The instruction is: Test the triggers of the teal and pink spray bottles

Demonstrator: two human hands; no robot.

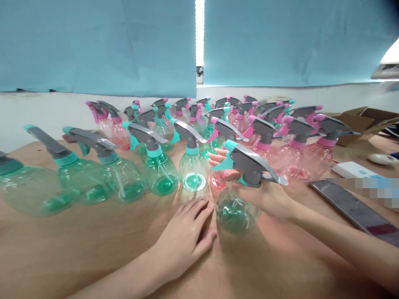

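Note:
My right hand (274,200) grips a green spray bottle (235,214) around its neck, just under the grey and turquoise trigger head. Its fingertips show beyond the bottle on the left. The bottle is near the table's front, slightly tilted; whether its base touches the wood I cannot tell. My left hand (183,232) lies palm down on the table, fingers stretched out, holding nothing. Just past it stands a clear green spray bottle (193,170), beside a darker green spray bottle (161,174). A pink spray bottle (220,176) is partly hidden behind my right hand.
Several green bottles line the left, including a spray bottle (124,178). Pink ones crowd the right and back, among them a spray bottle (294,162). At right lie a phone (349,203), a white box (355,169) and an open cardboard box (355,124). Blue curtains (99,45) hang behind.

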